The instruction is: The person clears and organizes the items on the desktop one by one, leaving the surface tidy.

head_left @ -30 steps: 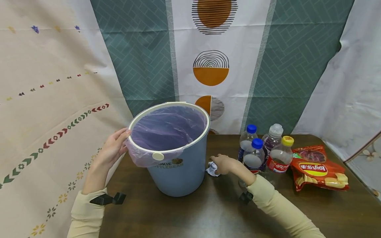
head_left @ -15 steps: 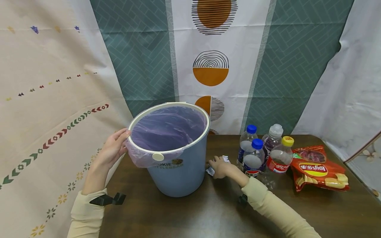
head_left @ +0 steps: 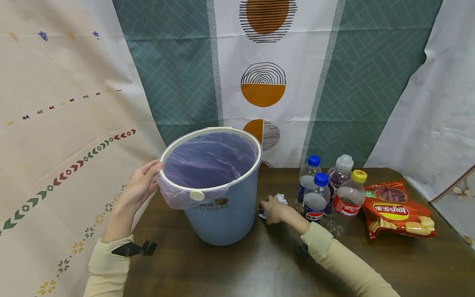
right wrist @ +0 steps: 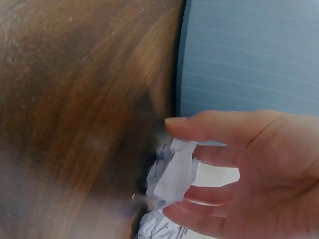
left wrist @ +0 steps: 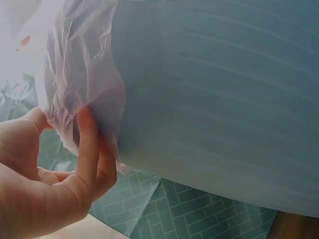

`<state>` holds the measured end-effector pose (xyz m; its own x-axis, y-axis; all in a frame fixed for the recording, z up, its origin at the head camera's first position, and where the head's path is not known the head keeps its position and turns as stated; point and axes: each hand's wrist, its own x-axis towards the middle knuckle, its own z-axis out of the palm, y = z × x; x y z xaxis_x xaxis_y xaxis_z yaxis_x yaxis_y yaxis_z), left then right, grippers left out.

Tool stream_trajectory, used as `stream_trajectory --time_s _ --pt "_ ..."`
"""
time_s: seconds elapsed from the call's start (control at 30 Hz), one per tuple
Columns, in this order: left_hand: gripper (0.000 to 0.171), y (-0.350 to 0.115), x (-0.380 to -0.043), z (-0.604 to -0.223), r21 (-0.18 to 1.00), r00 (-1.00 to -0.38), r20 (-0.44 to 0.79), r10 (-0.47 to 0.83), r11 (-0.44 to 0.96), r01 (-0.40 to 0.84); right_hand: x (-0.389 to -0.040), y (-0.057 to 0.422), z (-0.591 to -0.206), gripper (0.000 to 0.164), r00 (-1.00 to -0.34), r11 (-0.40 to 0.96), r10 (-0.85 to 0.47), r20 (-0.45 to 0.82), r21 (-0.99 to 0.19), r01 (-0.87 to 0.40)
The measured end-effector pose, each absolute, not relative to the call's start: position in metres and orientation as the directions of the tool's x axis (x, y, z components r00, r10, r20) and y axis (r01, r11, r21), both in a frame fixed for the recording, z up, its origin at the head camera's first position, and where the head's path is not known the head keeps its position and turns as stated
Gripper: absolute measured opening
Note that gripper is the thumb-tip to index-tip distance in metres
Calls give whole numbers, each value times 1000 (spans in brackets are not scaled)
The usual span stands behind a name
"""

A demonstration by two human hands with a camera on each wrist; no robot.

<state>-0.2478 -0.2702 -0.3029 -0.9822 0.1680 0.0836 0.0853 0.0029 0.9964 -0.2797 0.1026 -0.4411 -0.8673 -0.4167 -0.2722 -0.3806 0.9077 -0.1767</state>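
A blue trash can (head_left: 226, 220) with a cream rim stands on the table, lined with a thin pinkish bag (head_left: 178, 197) folded over the rim. My left hand (head_left: 140, 185) grips the rim and bag at the left; in the left wrist view its fingers (left wrist: 88, 149) lie against the bag outside the can. To the can's right, my right hand (head_left: 275, 209) is low over the table. Its thumb and fingers are curled around a crumpled paper ball (right wrist: 174, 172). A second crumpled paper (head_left: 281, 199) lies just behind that hand, partly hidden.
Several plastic bottles stand close together on the right, among them a blue-capped bottle (head_left: 316, 202) and a yellow-capped bottle (head_left: 349, 200). Beside them lies a red chip bag (head_left: 398, 210). Patterned cloth (head_left: 185, 82) hangs behind the dark wooden table (head_left: 230, 268).
My right hand has shifted slightly left and down onto the crumpled paper, uncovering the second paper behind it. The left hand and trash can have stayed in place.
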Motion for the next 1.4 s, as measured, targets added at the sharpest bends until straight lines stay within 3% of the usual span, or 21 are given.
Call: stream_trajectory --time_s 0.27,0.6,0.9,1.23,1.4 --pt "56 -268 -249 -303 995 -980 92 177 9 95 -278 101 -444 70 -868 916 -400 -293 -153 -370" --pt "49 -269 -249 -304 995 -978 99 185 -7 99 -278 103 -443 65 -863 896 -439 -252 -193 -400" --pt "55 -269 -250 -305 995 -978 101 183 -17 100 -276 109 -435 64 -860 877 -466 -208 -238 -418" --pt "35 -271 -249 -306 993 -974 118 192 -39 113 -277 114 -423 66 -867 861 -474 -156 -290 -418" --pt "34 -272 -248 -306 993 -974 121 194 -39 115 -276 114 -417 71 -875 861 -467 -131 -294 -415"
